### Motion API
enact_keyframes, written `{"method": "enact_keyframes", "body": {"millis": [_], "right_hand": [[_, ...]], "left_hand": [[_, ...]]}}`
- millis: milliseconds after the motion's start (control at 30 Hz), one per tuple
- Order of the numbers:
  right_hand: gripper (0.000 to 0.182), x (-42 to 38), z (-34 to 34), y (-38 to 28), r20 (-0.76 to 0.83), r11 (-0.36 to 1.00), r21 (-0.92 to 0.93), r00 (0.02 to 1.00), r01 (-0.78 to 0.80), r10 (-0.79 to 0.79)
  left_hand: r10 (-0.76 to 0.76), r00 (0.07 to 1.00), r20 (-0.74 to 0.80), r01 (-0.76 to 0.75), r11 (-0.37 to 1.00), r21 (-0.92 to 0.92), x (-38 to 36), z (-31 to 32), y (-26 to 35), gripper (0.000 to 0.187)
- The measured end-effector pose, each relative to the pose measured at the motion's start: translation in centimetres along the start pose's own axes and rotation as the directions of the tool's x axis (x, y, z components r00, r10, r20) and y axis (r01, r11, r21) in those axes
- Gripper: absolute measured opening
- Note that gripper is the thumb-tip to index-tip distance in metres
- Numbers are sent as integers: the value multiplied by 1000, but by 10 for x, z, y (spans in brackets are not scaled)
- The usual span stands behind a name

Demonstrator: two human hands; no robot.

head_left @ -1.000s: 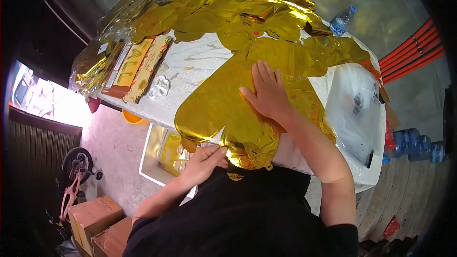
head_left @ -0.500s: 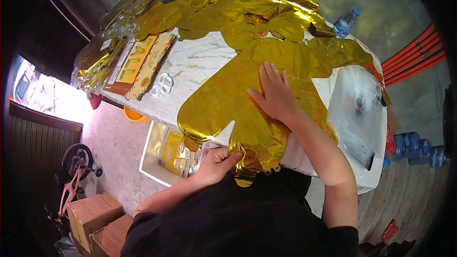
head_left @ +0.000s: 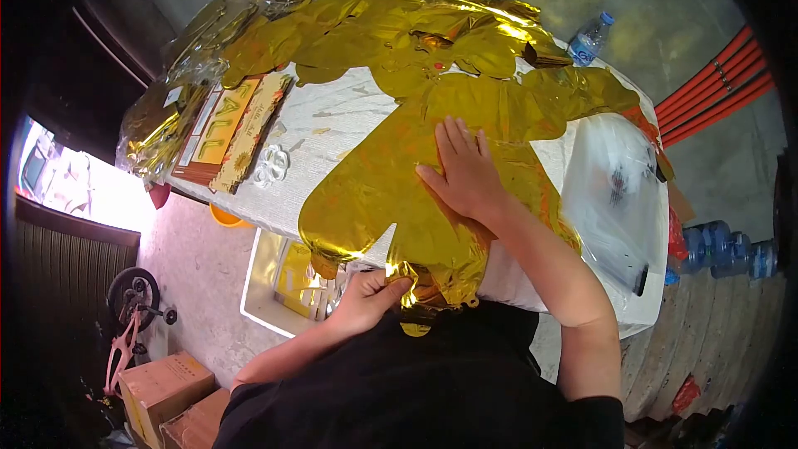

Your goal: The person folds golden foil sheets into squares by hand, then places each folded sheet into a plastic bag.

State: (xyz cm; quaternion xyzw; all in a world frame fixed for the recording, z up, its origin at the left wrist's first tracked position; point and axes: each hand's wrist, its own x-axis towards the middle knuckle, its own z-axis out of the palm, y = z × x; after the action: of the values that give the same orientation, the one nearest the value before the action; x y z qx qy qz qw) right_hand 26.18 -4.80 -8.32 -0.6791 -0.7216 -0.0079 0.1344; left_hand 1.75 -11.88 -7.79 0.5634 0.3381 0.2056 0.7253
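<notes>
A large flat gold foil balloon point(head_left: 357, 187) lies over the near part of the white-covered table, and its lower end hangs past the front edge. My right hand point(head_left: 465, 170) rests flat on the foil with fingers stretched out. At the table's front edge my left hand point(head_left: 371, 295) is closed, thumb on top, pinching a crumpled lower fold of the balloon. Behind it, more flat gold foil balloons point(head_left: 357, 37) overlap in a pile, so where one sheet ends and another begins is hard to see.
Left on the table are printed cardboard packs point(head_left: 229, 129), white rings point(head_left: 271, 166) and bagged gold foil point(head_left: 154, 133). Clear plastic bags point(head_left: 611, 199) lie right, a water bottle point(head_left: 590, 39) behind. Below stands a white foam box point(head_left: 260, 287); cartons point(head_left: 166, 391) sit on the floor.
The whole view has shifted slightly, with the table now a little further left. Both hands keep about the same places on the foil balloon.
</notes>
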Motion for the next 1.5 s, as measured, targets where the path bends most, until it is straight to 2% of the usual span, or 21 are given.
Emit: {"method": "enact_keyframes", "body": {"millis": [567, 633, 1067, 1167, 1500], "right_hand": [[73, 2, -5, 0, 47, 1000, 5, 998, 30, -30], [73, 2, -5, 0, 44, 1000, 18, 999, 22, -22], [75, 2, -2, 1, 47, 1000, 25, 999, 8, -9], [74, 2, -1, 1, 40, 1000, 19, 999, 20, -21], [74, 3, 0, 2, 35, 1000, 21, 999, 21, -22]], "left_hand": [[5, 999, -34, -6, 1000, -16, 0, 0, 0, 31], [-6, 1000, 6, 6, 1000, 7, 0, -4, -3, 29], [-29, 1000, 11, 30, 999, -18, -1, -6, -3, 28], [21, 1000, 7, -21, 1000, -13, -1, -6, -4, 29], [-26, 1000, -4, 26, 999, -27, -1, -5, -3, 27]]}}
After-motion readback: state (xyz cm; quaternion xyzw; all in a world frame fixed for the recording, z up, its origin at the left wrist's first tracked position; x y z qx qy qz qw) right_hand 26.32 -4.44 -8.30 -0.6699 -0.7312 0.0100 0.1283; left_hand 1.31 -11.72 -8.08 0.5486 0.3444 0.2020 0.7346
